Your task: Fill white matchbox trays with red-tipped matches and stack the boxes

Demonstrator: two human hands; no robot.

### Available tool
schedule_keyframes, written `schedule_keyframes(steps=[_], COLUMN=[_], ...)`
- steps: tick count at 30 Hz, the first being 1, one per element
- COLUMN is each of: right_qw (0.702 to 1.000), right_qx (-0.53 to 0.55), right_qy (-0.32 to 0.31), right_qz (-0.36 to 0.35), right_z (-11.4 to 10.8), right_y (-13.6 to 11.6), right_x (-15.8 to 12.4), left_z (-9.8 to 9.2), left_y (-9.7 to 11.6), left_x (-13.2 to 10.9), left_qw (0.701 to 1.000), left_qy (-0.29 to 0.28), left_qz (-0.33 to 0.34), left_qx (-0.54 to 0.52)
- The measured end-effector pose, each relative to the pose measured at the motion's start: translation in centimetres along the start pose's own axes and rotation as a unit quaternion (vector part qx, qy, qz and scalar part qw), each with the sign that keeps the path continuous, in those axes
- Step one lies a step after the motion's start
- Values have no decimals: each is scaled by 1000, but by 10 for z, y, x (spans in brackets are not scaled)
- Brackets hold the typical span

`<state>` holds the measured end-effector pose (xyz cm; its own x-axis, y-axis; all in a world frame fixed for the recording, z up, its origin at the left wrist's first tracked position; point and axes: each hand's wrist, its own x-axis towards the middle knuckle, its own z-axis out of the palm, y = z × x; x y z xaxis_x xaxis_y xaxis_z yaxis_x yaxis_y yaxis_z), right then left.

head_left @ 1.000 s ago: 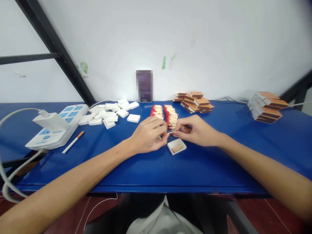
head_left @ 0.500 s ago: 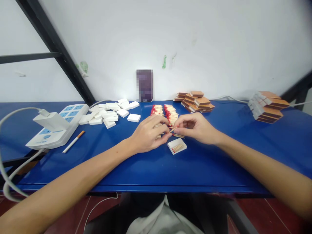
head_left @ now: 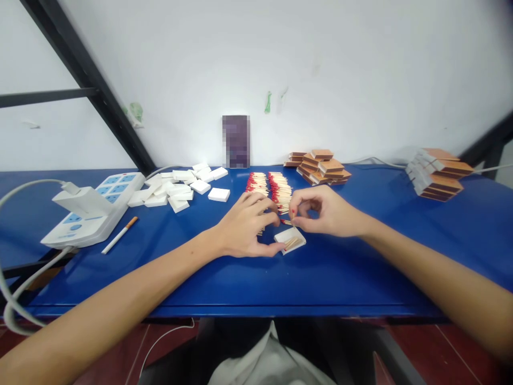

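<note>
My right hand (head_left: 326,213) pinches a match (head_left: 294,218) between thumb and fingertips, red head up, over the far edge of a small white matchbox tray (head_left: 285,236). Several matches (head_left: 294,243) lie inside that tray. My left hand (head_left: 248,224) has its fingers apart, the thumb tip at the tray's left edge and the other fingers over part of the matches. Just beyond both hands, two rows of red-headed matches lie side by side, the left row (head_left: 258,183) partly covered by my hand and the right row (head_left: 281,191) in fuller view.
Several white trays (head_left: 176,190) are heaped at left, near a power strip (head_left: 108,206) and a cigarette (head_left: 120,235). Brown matchbox sleeves (head_left: 323,167) are piled behind my right hand, with another stack (head_left: 438,174) at far right. A blurred-out phone (head_left: 236,141) leans on the wall.
My left hand has let go of the match end and lowered its thumb to the tray. The right hand has turned the match from lying slanted to upright above the tray.
</note>
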<state>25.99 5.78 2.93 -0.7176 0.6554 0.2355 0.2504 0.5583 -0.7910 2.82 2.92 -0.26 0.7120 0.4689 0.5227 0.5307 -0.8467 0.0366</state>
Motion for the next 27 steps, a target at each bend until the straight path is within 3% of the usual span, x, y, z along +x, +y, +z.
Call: schedule_keyframes(steps=[4,11,18,27], right_qw=[997,981,970,969], right_qx=[-55,-156,-168,-167], right_qy=[-48,-98,-170,-178], right_qz=[10,-55,-51,-47], right_z=[-2,-3,0,1], right_y=[0,-4,-10,-9], right_x=[-1,-2,-3,-4], left_z=[1,4,5,3], left_y=[2,6,10,9], left_x=[0,0,0,0], left_qw=[1000,1000,1000,1000], left_qy=[-9,-23,-27,-28], left_qz=[-2,2,-2,-1], left_qx=[7,-7,-1,-3])
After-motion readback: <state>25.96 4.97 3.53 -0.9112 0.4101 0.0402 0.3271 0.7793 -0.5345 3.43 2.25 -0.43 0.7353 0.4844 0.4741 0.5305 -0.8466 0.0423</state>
